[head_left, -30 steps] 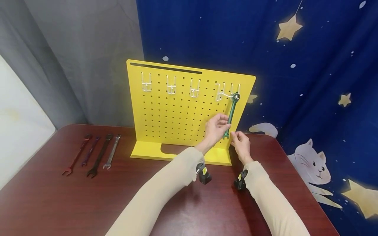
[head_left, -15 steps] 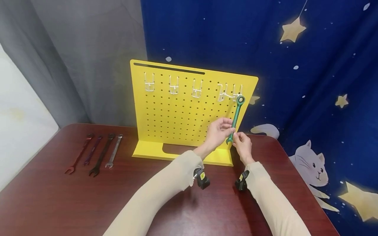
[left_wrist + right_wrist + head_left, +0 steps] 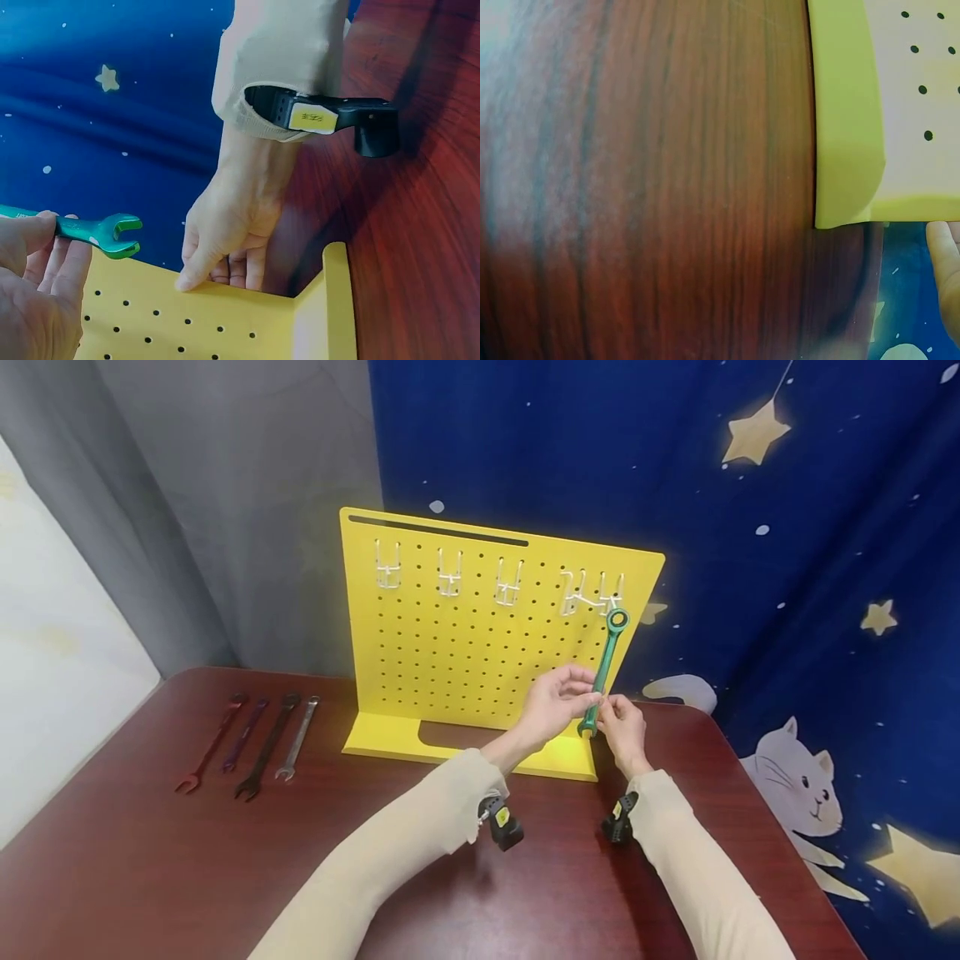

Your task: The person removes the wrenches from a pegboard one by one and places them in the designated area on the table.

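My left hand [image 3: 551,706] pinches a green ratcheting combination wrench [image 3: 606,660] by its shank, between thumb and fingers. The wrench stands tilted before the right part of a yellow pegboard [image 3: 442,668], ring end up. That ring sits just below and in front of the tip of the rightmost white hook [image 3: 611,597], apart from it. In the left wrist view the wrench's open jaw end [image 3: 116,236] points toward my right hand [image 3: 232,217]. The right hand grips the board's side edge, thumb on the front face; the right wrist view catches only part of it.
Left of the board, a red wrench [image 3: 213,743], a purple wrench [image 3: 245,735], a black wrench [image 3: 268,747] and a silver wrench [image 3: 298,739] lie side by side on the dark red table [image 3: 187,877]. More white hooks [image 3: 450,578] line the board's top.
The green wrench has come off the rightmost hook, moving down and toward me in my left hand. My right hand stays at the board's edge. The head view has shifted slightly.
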Available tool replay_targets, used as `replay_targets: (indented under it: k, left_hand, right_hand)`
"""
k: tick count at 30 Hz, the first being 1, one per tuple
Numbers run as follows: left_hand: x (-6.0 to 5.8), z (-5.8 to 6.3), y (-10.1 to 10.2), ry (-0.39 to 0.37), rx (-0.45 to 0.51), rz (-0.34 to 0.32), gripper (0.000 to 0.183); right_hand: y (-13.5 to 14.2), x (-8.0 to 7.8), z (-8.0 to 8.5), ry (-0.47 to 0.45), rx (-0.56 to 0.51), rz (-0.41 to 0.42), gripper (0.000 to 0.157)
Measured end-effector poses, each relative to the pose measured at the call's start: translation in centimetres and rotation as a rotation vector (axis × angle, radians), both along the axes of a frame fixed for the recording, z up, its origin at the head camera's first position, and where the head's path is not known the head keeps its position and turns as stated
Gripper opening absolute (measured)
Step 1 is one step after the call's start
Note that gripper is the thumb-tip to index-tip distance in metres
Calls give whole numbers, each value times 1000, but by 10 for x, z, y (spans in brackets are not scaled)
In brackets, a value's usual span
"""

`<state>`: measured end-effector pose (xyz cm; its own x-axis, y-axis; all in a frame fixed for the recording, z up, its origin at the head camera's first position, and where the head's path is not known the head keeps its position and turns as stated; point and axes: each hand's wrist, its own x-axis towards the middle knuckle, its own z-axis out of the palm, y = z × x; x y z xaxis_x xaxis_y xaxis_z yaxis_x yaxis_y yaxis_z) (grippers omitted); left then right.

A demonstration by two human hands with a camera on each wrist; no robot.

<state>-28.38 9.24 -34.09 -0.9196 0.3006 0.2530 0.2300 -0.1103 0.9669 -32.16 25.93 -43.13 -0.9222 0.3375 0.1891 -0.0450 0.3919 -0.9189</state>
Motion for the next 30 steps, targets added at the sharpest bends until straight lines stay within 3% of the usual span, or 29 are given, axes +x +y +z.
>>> replay_targets:
  k: [6, 12, 18, 25, 30]
  left_hand:
    - [8, -7, -16, -41, 6, -29, 19]
    - [13, -16, -39, -52, -15, -34, 20]
    - [19, -25, -67, -43, -91, 5, 18]
    - [30, -32, -98, -60, -107, 15, 19]
    - [32, -44, -123, -61, -162, 67, 18]
  right_hand:
    - [1, 1, -1, 0, -25, 24, 39]
    - [1, 2, -1, -9, -29, 31, 42]
    - [1, 2, 0, -13, -20, 45, 44]
    - [0, 3, 3, -30, -7, 39, 44]
    - [0, 3, 3, -33, 1, 36, 44]
